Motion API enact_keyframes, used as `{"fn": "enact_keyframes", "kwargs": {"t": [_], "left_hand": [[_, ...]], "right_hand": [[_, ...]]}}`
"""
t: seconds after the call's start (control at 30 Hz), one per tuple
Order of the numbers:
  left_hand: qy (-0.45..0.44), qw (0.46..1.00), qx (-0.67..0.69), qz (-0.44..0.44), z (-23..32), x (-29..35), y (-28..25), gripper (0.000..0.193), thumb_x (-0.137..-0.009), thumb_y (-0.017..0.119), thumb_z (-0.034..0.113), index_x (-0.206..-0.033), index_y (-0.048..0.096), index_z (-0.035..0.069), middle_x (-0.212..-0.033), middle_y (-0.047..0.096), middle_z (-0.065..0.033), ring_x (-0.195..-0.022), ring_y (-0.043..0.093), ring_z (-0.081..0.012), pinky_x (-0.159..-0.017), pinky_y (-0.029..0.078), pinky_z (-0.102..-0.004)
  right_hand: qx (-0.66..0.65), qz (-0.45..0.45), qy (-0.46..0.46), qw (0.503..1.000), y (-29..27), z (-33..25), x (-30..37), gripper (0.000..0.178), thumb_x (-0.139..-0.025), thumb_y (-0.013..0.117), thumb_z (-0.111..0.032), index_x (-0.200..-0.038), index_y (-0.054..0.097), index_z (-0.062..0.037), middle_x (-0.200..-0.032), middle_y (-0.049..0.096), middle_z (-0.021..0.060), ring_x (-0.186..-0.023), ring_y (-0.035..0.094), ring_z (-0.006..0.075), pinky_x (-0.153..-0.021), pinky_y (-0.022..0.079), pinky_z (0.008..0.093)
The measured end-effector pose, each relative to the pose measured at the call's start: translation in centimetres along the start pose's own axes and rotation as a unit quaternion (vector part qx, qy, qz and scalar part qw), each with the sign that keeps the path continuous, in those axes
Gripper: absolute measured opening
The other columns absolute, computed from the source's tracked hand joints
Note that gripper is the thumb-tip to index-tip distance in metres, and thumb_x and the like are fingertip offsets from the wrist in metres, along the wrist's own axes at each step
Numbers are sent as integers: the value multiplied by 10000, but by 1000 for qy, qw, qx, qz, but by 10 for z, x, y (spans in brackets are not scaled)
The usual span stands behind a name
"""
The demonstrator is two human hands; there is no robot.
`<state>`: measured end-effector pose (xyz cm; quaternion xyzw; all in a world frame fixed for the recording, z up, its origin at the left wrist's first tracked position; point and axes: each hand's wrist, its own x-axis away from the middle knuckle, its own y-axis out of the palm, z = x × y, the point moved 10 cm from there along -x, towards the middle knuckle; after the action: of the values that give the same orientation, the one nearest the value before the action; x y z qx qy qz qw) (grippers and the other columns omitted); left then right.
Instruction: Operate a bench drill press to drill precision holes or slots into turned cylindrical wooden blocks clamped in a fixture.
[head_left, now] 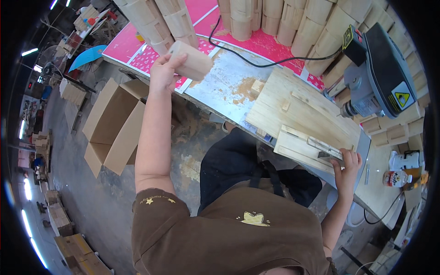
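Note:
My left hand (166,72) is raised at the table's left end, closed round one end of a pale wooden piece (193,62) with rounded sides. The piece is held clear of the tabletop, near stacks of similar wooden pieces (160,25). At the right, my right hand (347,166) has its fingers curled over the end of a metal lever clamp (324,147). That clamp sits on a narrow wooden jig (293,145), which lies along the near edge of a wide wooden board (305,107). Part of the fingers' grip is hidden.
A grey drill press (366,87) stands over the board's right end. Its black cable (270,64) crosses the table (208,103), where sawdust lies. Wooden pieces (293,23) are stacked along the back. An open cardboard box (112,121) is left of the table; a bottle (395,178) stands far right.

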<state>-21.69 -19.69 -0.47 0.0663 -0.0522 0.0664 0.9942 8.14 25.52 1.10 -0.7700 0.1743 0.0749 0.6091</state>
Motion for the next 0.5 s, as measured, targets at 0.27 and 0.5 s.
{"fn": "enact_keyframes", "kwargs": {"t": [0.27,0.5], "left_hand": [[78,942,-300,129,-1,-66,-92,508,-613,821,67,-1043,584,-65,-989,636,-151,-871,620,-214,-748,497,-308],[175,903,-374,121,-27,-128,-87,525,-581,827,149,-1050,649,-4,-1020,620,-206,-940,613,-304,-831,480,-361]], "right_hand": [[6,11,7,1000,-2,1,2,351,-656,725,-124,-967,574,-64,-887,561,81,-921,533,271,-990,285,443],[0,-8,16,1000,1,-1,0,373,-641,733,-130,-968,567,-60,-909,554,91,-929,514,290,-987,292,440]]}}
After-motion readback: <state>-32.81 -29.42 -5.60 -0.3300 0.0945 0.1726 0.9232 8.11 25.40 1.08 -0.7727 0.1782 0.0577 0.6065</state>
